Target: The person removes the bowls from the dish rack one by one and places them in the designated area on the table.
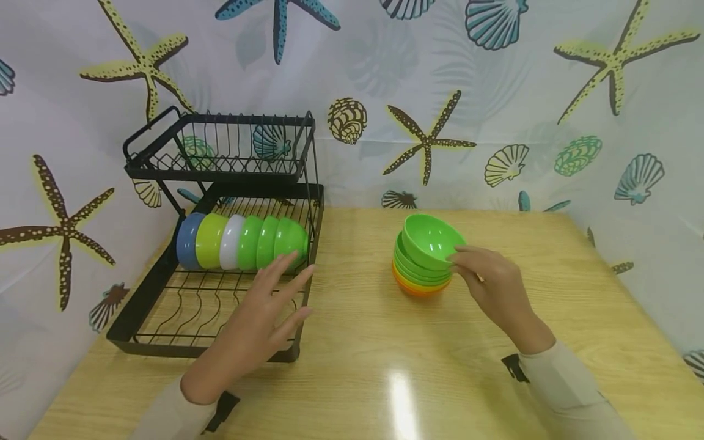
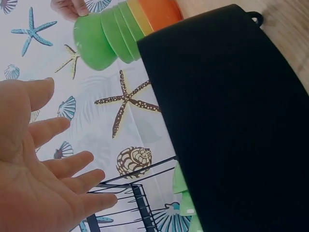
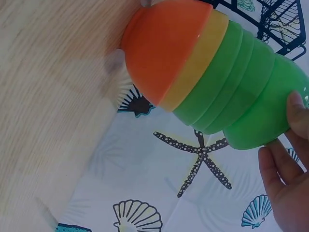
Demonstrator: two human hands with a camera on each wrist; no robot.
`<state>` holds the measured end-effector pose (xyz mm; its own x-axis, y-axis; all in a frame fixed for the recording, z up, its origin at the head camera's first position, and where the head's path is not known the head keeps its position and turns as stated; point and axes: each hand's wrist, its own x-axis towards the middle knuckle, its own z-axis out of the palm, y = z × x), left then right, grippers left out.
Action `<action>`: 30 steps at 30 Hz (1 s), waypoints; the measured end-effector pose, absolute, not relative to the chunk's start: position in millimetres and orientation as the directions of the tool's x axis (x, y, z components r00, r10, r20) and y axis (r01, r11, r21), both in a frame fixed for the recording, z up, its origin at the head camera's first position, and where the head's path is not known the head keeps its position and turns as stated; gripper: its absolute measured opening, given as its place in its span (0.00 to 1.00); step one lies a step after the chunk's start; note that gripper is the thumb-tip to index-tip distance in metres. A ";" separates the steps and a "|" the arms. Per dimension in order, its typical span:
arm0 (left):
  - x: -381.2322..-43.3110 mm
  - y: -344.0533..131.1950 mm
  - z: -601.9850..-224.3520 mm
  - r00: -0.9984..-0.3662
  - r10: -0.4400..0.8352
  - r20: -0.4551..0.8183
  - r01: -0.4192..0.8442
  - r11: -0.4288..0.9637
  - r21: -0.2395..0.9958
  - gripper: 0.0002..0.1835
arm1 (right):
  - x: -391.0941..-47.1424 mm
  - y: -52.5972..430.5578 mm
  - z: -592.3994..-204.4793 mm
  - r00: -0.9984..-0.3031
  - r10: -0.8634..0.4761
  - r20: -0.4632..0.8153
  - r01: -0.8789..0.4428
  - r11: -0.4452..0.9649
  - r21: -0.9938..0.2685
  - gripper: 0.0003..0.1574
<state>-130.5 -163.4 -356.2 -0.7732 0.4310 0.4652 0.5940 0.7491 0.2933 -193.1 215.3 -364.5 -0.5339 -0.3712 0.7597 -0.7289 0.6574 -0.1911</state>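
My right hand (image 1: 492, 284) pinches the rim of a green bowl (image 1: 431, 241), which tilts on top of a stack of bowls (image 1: 420, 278). In the right wrist view the thumb lies on one side of the green bowl (image 3: 265, 116) and the fingers on the other. Below it come more green bowls, a yellow bowl (image 3: 195, 63) and an orange bowl (image 3: 166, 48) at the bottom. My left hand (image 1: 255, 321) hovers over the front right of the dish rack with fingers spread, holding nothing. Its fingertips overlap the nearest green bowl (image 1: 288, 238) in the head view.
The black two-tier dish rack (image 1: 132, 346) stands on the wooden table (image 1: 352, 366) at the left. A row of bowls stands on edge in its lower tier: blue (image 1: 189, 241), yellow-green (image 1: 210, 241), white (image 1: 231, 242) and several green. A patterned cloth (image 1: 363, 61) hangs behind.
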 end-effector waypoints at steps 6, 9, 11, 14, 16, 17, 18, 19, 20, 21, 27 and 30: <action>-131.5 -165.4 -358.0 -0.785 0.427 0.450 0.586 0.746 0.315 0.35 | -199.4 215.5 -370.7 -0.581 -0.426 0.694 -0.694 0.705 -0.148 0.15; -131.9 -166.4 -358.7 -0.797 0.426 0.429 0.579 0.743 0.337 0.34 | -199.0 214.8 -372.0 -0.610 -0.449 0.654 -0.687 0.710 -0.153 0.15; -132.0 -167.1 -359.2 -0.805 0.425 0.414 0.572 0.742 0.350 0.34 | -197.4 214.7 -372.9 -0.631 -0.459 0.625 -0.681 0.714 -0.164 0.17; -132.4 -167.8 -359.6 -0.813 0.426 0.398 0.565 0.744 0.357 0.34 | -194.6 214.7 -373.7 -0.657 -0.464 0.594 -0.668 0.723 -0.174 0.19; -132.8 -167.9 -359.8 -0.813 0.426 0.397 0.564 0.744 0.357 0.34 | -193.4 214.8 -374.0 -0.665 -0.467 0.583 -0.665 0.726 -0.177 0.19; -133.1 -167.9 -359.9 -0.812 0.427 0.398 0.566 0.743 0.357 0.34 | -193.1 214.8 -373.9 -0.668 -0.466 0.580 -0.663 0.727 -0.179 0.19; -133.5 -167.9 -359.9 -0.810 0.428 0.400 0.568 0.743 0.355 0.34 | -192.8 214.7 -373.7 -0.671 -0.465 0.577 -0.661 0.729 -0.181 0.19; -133.8 -167.9 -360.1 -0.809 0.428 0.402 0.569 0.742 0.354 0.33 | -192.6 214.5 -373.6 -0.673 -0.465 0.575 -0.659 0.729 -0.182 0.19; -134.1 -167.9 -360.3 -0.808 0.429 0.405 0.571 0.741 0.354 0.33 | -192.2 214.4 -373.5 -0.675 -0.464 0.574 -0.659 0.730 -0.184 0.18; -134.6 -168.1 -360.6 -0.805 0.431 0.409 0.574 0.740 0.351 0.33 | -191.8 214.3 -373.5 -0.677 -0.464 0.571 -0.657 0.731 -0.185 0.18; -140.9 -170.1 -361.4 -0.809 0.412 0.420 0.563 0.748 0.351 0.33 | -186.6 214.2 -373.8 -0.689 -0.472 0.551 -0.656 0.729 -0.196 0.23; -147.7 -171.4 -360.9 -0.807 0.381 0.451 0.558 0.741 0.374 0.33 | -183.2 215.5 -373.9 -0.699 -0.473 0.536 -0.650 0.733 -0.201 0.30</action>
<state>-147.7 -171.4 -360.9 -0.8074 0.3809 0.4506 0.5582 0.7405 0.3742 -183.2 215.5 -373.9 -0.6988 -0.4734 0.5363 -0.6504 0.7325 -0.2010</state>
